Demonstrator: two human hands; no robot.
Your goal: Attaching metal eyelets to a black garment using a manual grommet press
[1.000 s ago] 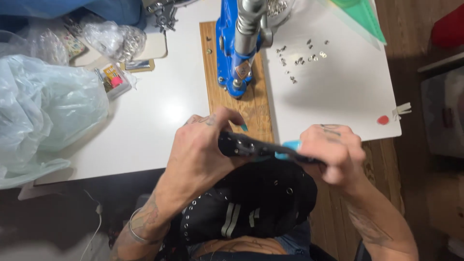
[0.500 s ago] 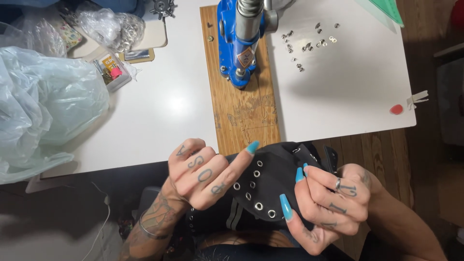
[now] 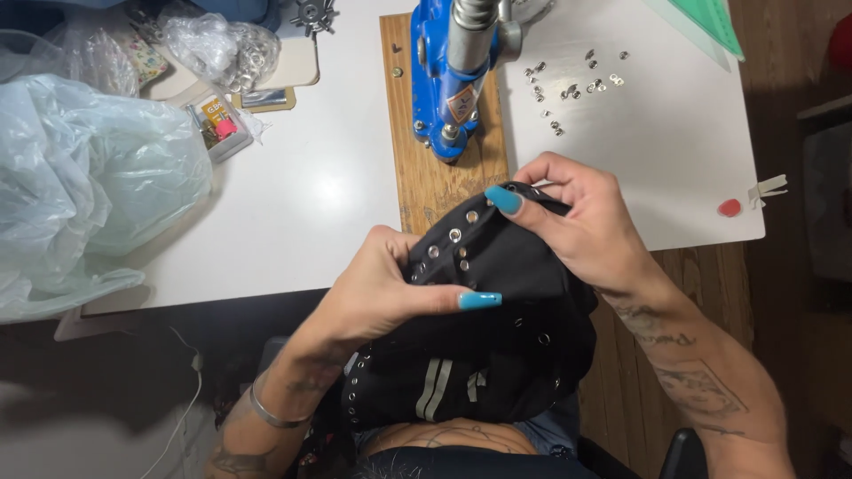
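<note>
A black fabric piece (image 3: 497, 337) studded with metal eyelets lies over my lap, with two pale stripes near its lower edge. My left hand (image 3: 382, 293) grips its left side, thumb laid across the cloth. At the upper edge my right hand (image 3: 586, 226) pinches the fabric, fingers curled over the eyelet row. Both hands hold the cloth up at the front edge of the white table (image 3: 328, 204), just below a blue hand press (image 3: 453, 80) mounted on a wooden board (image 3: 435, 182).
Several loose metal eyelets (image 3: 568, 84) lie scattered on the table right of the press. A crumpled clear plastic bag (image 3: 89, 186) fills the left side. A small box of parts (image 3: 217, 129) and a bag of rings (image 3: 226, 44) sit at the back left.
Both hands have turned the black fabric over and lifted it toward the press. The palms faced up half a second ago; now the hands grip the cloth from its sides.
</note>
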